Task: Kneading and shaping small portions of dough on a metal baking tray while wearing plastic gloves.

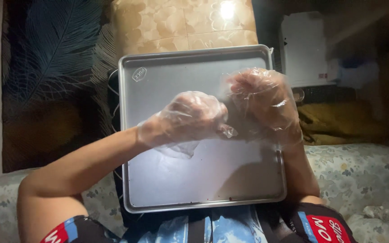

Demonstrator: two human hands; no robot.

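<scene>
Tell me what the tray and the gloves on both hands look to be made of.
Tray: looks like metal, likely aluminium or steel, with a dull brushed grey finish, a rolled rim and a soft glare patch. Gloves on the left hand and right hand: thin clear plastic film, loose, crinkled and glossy.

Glossy beige floor tiles (181, 22), feather-print dark fabric (50, 45), floral cushion (361, 171), dim room

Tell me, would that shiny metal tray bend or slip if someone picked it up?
The metal tray looks stiff, given its raised rolled rim, so it probably won't flop. Its smooth glossy surface might slip against the thin plastic gloves on the left hand and right hand.
</scene>
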